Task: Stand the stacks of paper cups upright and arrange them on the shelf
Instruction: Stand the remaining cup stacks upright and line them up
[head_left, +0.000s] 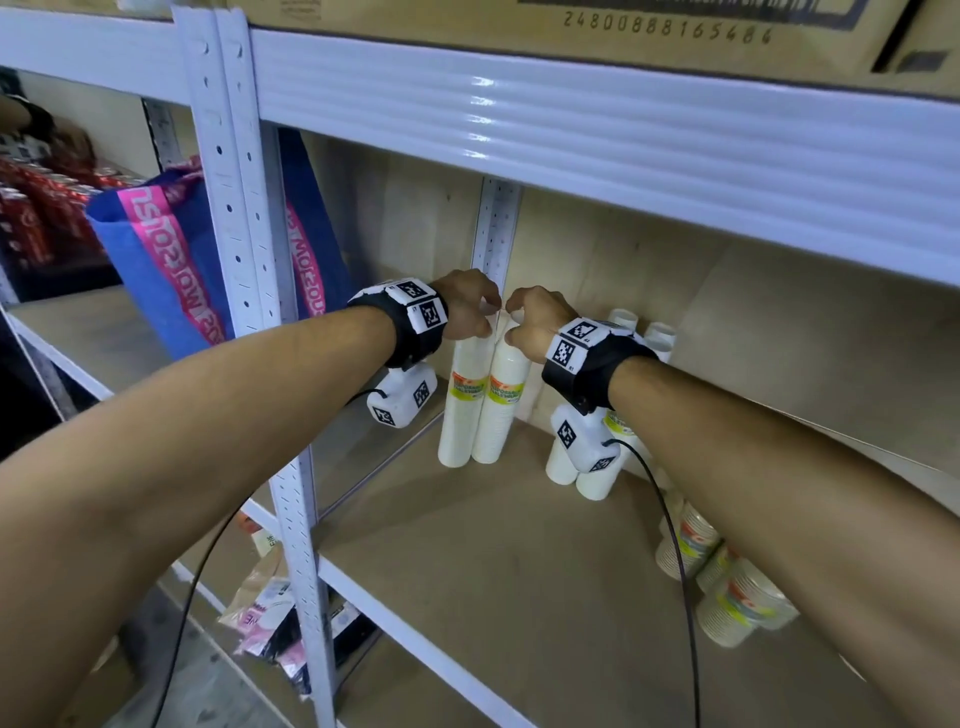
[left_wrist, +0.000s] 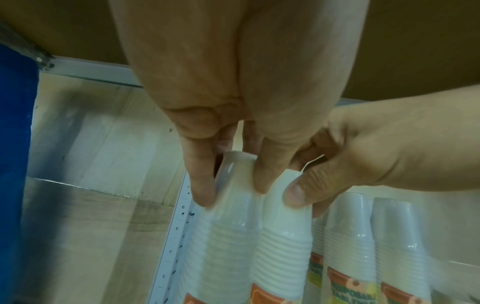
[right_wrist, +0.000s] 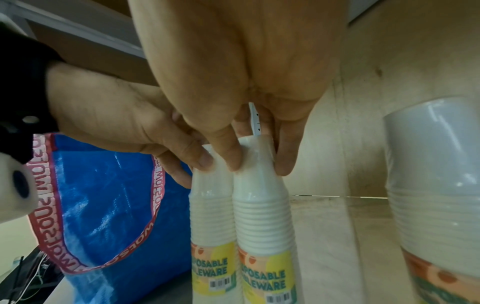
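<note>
Two wrapped stacks of paper cups, the left stack (head_left: 456, 405) and the right stack (head_left: 503, 400), stand upright and touching at the shelf's (head_left: 519, 561) back left corner. We see the left hand (head_left: 466, 306) pinching the top of the left stack, the right hand (head_left: 535, 325) pinching the right one. At 3 o'clock more upright stacks (head_left: 587, 467) stand; at 5 o'clock, lying stacks (head_left: 727, 597) remain. We judge the placing step nearly done; next, release both gently, then fetch the lying stacks.
</note>
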